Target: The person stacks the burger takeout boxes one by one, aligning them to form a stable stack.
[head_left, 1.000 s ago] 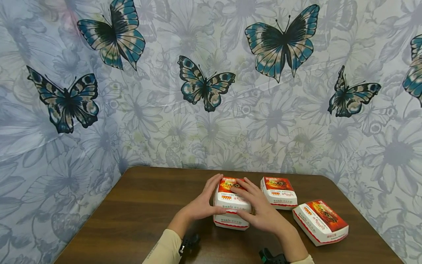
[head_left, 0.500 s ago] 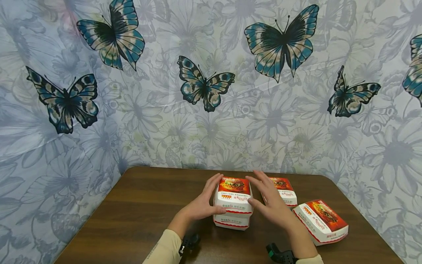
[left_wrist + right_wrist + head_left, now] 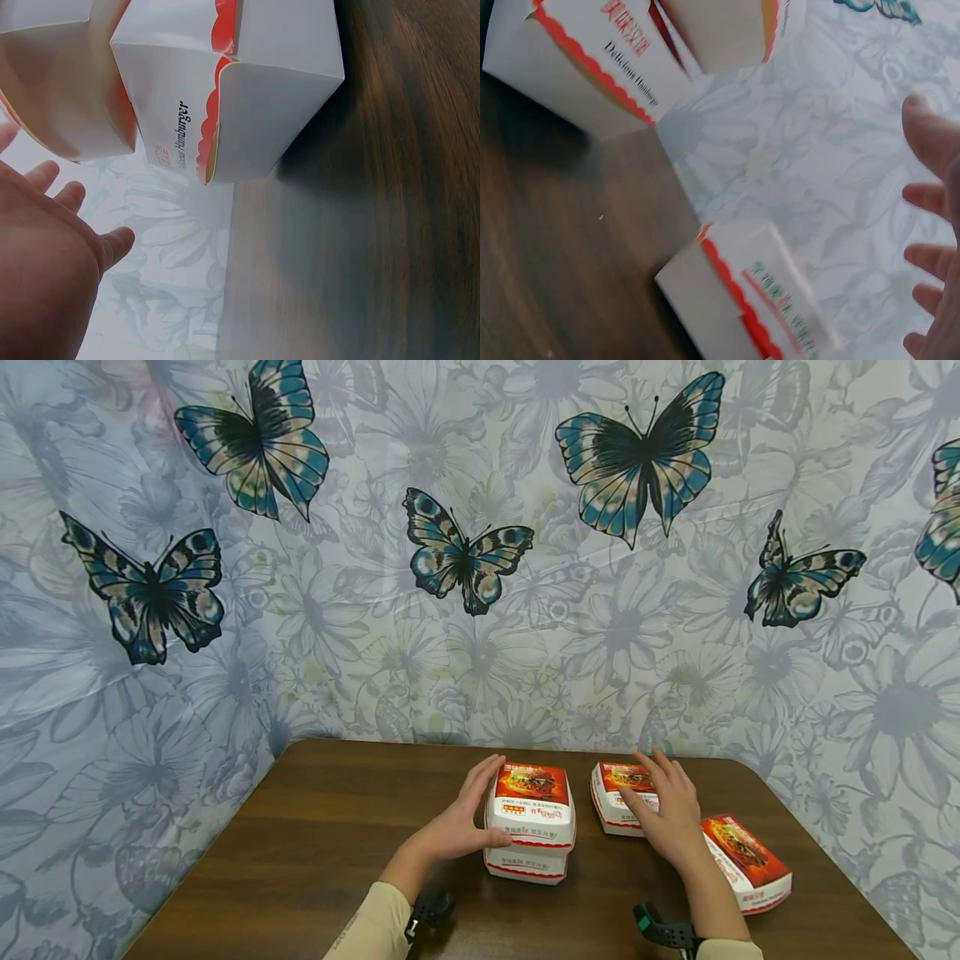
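Observation:
Two white hamburger boxes with red, burger-printed lids stand one on the other in the head view. The upper box (image 3: 534,810) sits on the lower box (image 3: 527,865), slightly askew. My left hand (image 3: 450,831) is at the stack's left side, fingers spread and thumb by the upper box's front corner. In the left wrist view its fingers stretch out beside the cartons. My right hand (image 3: 670,818) is over a third box (image 3: 617,814) at the back right, partly covering it. In the right wrist view the right fingers (image 3: 928,259) are extended with nothing between them.
Another hamburger box (image 3: 753,864) lies turned at an angle near the right edge, partly behind my right forearm. All stand on a dark brown wooden table (image 3: 315,843). A butterfly-patterned cloth (image 3: 360,677) hangs right behind the table's far edge.
My right hand has left the stacked boxes and moved right, over the back right box. My left hand stays beside the stack, which stands as before.

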Demonstrator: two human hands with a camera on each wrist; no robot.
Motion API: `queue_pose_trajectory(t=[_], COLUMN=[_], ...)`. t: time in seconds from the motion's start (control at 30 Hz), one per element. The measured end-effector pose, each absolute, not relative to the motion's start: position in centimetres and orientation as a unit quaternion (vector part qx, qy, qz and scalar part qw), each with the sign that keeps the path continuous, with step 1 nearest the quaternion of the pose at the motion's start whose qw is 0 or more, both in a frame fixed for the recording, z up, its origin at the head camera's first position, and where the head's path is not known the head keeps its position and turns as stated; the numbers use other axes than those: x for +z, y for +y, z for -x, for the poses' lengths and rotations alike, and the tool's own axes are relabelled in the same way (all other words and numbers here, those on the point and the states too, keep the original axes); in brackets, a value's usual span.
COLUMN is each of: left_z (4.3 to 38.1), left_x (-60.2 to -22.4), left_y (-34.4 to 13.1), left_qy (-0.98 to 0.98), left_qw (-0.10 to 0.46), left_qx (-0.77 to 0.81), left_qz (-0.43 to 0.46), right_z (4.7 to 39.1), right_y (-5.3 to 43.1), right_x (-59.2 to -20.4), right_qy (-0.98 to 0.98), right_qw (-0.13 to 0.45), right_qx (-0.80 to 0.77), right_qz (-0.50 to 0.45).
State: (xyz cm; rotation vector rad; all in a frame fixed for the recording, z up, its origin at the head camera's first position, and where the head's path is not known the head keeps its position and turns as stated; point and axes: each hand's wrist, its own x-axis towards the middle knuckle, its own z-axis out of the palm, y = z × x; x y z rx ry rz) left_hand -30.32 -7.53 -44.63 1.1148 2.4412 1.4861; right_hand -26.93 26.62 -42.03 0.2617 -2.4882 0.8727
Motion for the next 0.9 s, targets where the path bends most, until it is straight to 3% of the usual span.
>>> queue_pose_trajectory(t=[0.37, 0.67, 0.9], left_z=[30.2, 30.2, 30.3], left_x=[-44.7, -44.7, -44.6], left_y=[-7.6, -7.6, -7.7], left_qy=[0.798, 0.799, 0.798], left_qw=[0.04, 0.039, 0.04], left_qx=[0.487, 0.486, 0.487], left_qz=[-0.353, -0.351, -0.352], right_z=[27.0, 27.3, 27.3], right_y=[27.5, 27.4, 27.1], right_x=[-43.4, -44.2, -44.6], right_qy=[-0.955, -0.972, -0.977], right_qw=[0.191, 0.136, 0.128], right_qx=[0.228, 0.189, 0.169], right_qz=[0.0, 0.012, 0.002])
